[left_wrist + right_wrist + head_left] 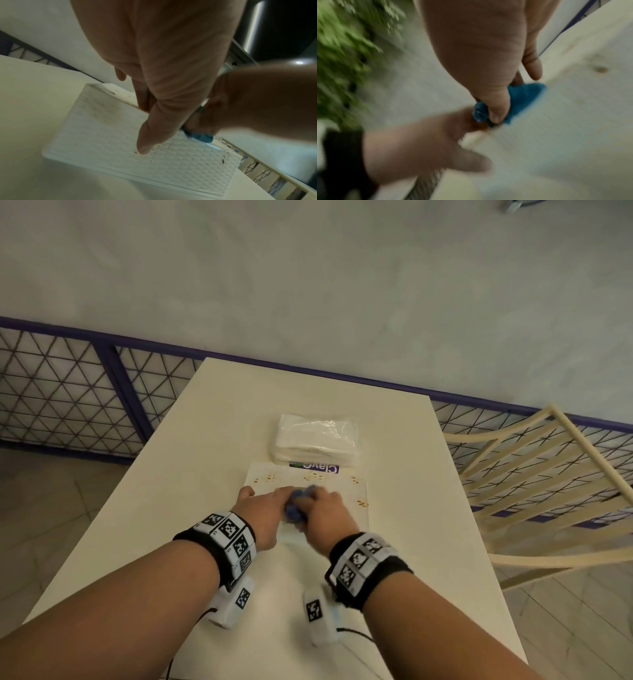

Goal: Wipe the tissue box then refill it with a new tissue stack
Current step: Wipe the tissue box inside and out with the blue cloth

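A white tissue box [308,484] with gold dots on top lies on the table, its woven-textured side [102,128] facing me. My left hand [265,503] holds its near left edge, thumb [145,142] down the side and fingers over the top. My right hand [325,506] grips a crumpled blue cloth [294,510] and presses it on the box top, right beside the left hand. The cloth [522,100] is bunched under the right fingers. Just behind the box lies a new tissue stack [317,440] in clear plastic.
Small brown crumbs [223,161] speckle the box. The cream table [164,508] runs away from me. A cream slatted chair [534,474] stands at its right, and a purple-framed lattice fence [68,392] runs behind. The right wrist view is motion-blurred.
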Demonstrator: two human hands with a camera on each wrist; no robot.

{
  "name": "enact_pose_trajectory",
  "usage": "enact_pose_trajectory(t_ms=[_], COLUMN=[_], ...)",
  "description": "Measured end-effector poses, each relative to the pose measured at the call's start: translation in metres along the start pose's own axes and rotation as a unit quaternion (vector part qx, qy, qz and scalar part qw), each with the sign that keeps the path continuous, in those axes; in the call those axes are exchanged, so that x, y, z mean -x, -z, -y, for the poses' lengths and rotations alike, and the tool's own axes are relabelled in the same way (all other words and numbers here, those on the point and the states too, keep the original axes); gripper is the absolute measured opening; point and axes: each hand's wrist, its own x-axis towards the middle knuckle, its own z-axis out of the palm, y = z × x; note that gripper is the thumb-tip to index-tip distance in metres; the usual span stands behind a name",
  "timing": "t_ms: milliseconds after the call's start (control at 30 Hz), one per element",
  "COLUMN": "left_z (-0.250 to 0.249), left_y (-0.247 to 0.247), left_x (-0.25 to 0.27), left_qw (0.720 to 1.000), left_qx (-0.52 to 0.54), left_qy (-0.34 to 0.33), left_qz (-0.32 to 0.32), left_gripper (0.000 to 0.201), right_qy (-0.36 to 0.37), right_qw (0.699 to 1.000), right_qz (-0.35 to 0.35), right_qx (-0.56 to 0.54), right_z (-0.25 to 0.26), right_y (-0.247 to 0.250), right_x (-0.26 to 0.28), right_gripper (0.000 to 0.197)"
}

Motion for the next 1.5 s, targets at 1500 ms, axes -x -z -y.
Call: enact_pose_trajectory(t_ms=[1500], left_z=[0.003], left_y=[-0.012], left_x=[0.009], left_qw=[0.987], left_qx=[-0.147], left_qy=[-0.046], left_qz=[0.051], left_gripper=[0.089], right_qy=[-0.016], right_qw=[0.997], right_qz=[0.074], right_qx=[0.007], right_z=[-0.066], right_y=[0.031], right_x=[0.05], right_gripper=[0.031])
